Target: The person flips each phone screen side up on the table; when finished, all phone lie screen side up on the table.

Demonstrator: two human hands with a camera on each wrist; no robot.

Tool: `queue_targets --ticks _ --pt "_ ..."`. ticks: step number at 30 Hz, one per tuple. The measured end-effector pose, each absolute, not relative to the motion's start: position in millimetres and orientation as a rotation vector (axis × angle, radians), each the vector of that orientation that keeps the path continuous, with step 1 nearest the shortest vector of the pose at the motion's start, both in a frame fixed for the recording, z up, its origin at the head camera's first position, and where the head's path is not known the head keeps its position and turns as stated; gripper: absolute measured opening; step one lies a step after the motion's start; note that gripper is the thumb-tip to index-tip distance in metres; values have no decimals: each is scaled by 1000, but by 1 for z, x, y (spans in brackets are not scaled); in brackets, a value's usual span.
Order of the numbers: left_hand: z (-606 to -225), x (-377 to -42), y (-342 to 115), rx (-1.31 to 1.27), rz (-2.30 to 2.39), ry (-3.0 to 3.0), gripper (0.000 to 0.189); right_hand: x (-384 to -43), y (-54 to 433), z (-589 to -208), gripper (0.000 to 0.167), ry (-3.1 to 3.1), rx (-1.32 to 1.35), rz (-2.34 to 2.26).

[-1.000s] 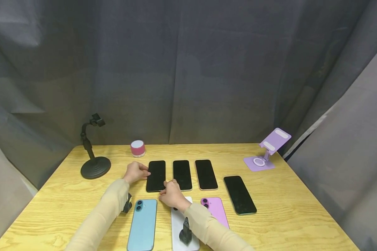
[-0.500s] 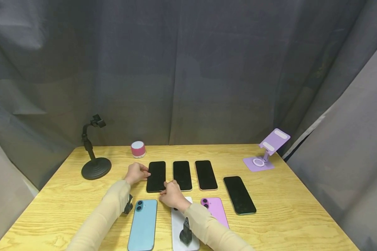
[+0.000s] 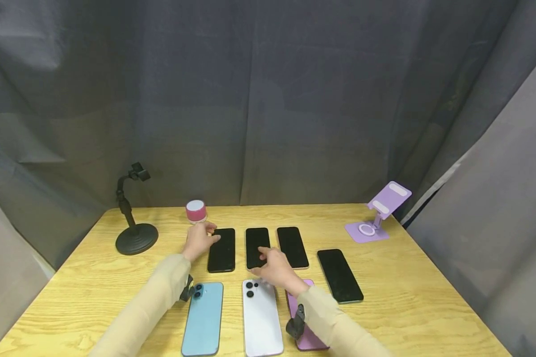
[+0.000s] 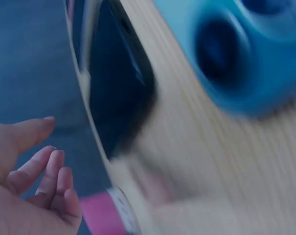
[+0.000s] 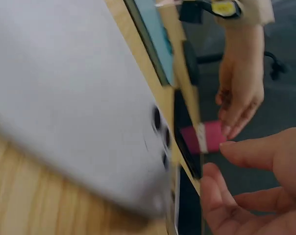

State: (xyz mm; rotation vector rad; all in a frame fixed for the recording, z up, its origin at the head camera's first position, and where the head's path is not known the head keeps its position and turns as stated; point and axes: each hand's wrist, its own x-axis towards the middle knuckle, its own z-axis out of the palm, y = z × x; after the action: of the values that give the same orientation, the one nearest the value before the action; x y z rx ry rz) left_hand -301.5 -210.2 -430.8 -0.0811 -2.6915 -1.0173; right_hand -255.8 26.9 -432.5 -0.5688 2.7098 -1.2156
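My left hand [image 3: 198, 241] hovers beside the upper left corner of the leftmost black-screened phone [image 3: 222, 254]. Its fingers are loosely bent with nothing between them in the left wrist view. Over the lower end of the middle black-screened phone [image 3: 256, 243] is my right hand [image 3: 277, 269], thumb and fingers apart and holding nothing. A third screen-up phone [image 3: 293, 245] lies to its right. Nearer me, back side up, are a blue phone [image 3: 204, 320], a white phone [image 3: 262, 322] and a purple phone [image 3: 311, 339]. The right forearm partly covers the purple one.
Another black-screened phone [image 3: 341, 275] lies slanted at the right. A black stand with a clamp [image 3: 136, 238] is at the far left, and a purple folding phone stand [image 3: 388, 201] at the far right. A pink round speaker-like object [image 3: 196, 212] sits near the back edge.
Both hands have come off the leftmost black-screened phone. The left rose slightly away from me; the right moved rightward, uncovering the white phone. The phones lie as before.
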Motion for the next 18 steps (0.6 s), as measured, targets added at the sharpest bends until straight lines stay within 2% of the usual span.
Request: queue_targets --ticks 7,18 --pt "-424 -290 -150 -321 -1118 -2677 24 -245 95 -426 55 2774 -441 -1236" --pt "-434 -262 -77 -732 -1301 -2766 24 -193 154 -428 49 2822 -347 -1111"
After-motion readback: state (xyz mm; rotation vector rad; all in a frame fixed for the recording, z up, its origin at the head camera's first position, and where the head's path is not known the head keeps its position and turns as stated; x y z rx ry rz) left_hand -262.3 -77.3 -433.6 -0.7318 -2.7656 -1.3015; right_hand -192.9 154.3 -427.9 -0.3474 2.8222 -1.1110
